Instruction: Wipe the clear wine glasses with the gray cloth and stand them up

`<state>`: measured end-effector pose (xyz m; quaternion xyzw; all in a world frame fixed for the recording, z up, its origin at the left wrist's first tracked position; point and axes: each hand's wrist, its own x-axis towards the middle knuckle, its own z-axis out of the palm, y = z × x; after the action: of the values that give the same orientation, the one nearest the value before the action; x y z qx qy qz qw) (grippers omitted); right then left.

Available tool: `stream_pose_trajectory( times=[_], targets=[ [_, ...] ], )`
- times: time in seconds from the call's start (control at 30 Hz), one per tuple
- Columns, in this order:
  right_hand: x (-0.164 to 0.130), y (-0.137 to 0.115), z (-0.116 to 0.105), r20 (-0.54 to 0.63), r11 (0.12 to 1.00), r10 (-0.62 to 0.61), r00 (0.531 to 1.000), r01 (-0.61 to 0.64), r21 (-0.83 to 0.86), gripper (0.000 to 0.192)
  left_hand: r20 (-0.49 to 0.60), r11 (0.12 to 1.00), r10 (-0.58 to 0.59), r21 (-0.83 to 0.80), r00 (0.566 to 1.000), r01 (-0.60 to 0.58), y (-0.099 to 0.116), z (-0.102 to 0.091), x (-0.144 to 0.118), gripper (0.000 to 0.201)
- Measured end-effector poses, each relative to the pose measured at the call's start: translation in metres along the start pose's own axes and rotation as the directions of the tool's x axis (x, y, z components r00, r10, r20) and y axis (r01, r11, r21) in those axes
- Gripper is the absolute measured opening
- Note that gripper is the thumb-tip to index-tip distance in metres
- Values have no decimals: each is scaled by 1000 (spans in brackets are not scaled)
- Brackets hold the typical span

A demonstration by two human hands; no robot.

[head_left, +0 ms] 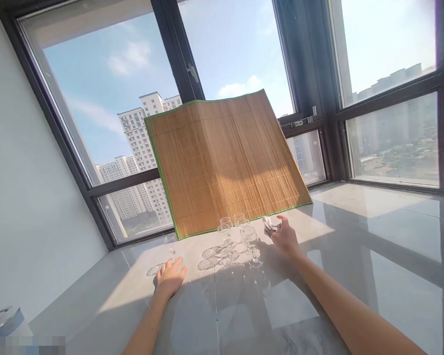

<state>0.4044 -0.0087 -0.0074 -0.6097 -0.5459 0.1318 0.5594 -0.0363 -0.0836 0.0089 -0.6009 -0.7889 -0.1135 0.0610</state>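
While the right hand (285, 237) is raised just above the window ledge (196, 320), or perhaps rests on it, its grip is clamped on a bunched white cloth (269, 225), with one finger standing out over the fabric. To the left of that cloth, near but apart from it, clear stemmed glasses (227, 235) stand upright in a tight group, their bowls overlapping so much that an exact count is hard to make. One of them, the front right glass (249, 236), sets its round foot nearest to the viewer. Patterned shadows (210, 256) of the group fall on the pale ledge to its left. Well apart from the group on the left, a single glass (170, 240) stands by itself, and the left hand (170, 279) is at its base, palm down; its fingers hide the foot, so I cannot tell whether that grip is closed on the glass or only beside it. Behind everything a bamboo mat (231, 162) with green edging leans tilted against the dark window frame (177, 49), its lower edge on the ledge just behind the group. Tall buildings (142, 133) show through the panes, and a white container (7, 321) sits at the lower left corner, partly blurred.
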Motion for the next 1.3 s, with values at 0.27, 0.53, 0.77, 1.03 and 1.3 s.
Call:
stream_pose_trajectory(
  times=[0.27, 0.53, 0.77, 1.03, 1.3],
  targets=[
    [-2, -6, 3, 6, 1000, -18, 1000, 18, -20, 58, -97, 786, 491, -379, 866, -488, 68, -10, -52, 31],
    [-4, -7, 7, 18, 1000, -25, 1000, 25, 4, 57, 103, 713, 645, -437, 758, -548, 135, -6, -50, 60],
    [-4, -8, 1, 30, 1000, -12, 999, 11, 24, 58, 93, 721, 646, -399, 757, -567, 141, -10, -59, 56],
    [-4, -8, -3, 1, 1000, -11, 1000, 11, -10, 56, 117, 795, 583, -286, 804, -535, 58, -23, -95, 55],
    [-3, -8, -2, 22, 1000, 1, 1000, 0, -25, 56, 77, 910, 409, -111, 909, -400, -5, -19, -82, 52]
  ],
)
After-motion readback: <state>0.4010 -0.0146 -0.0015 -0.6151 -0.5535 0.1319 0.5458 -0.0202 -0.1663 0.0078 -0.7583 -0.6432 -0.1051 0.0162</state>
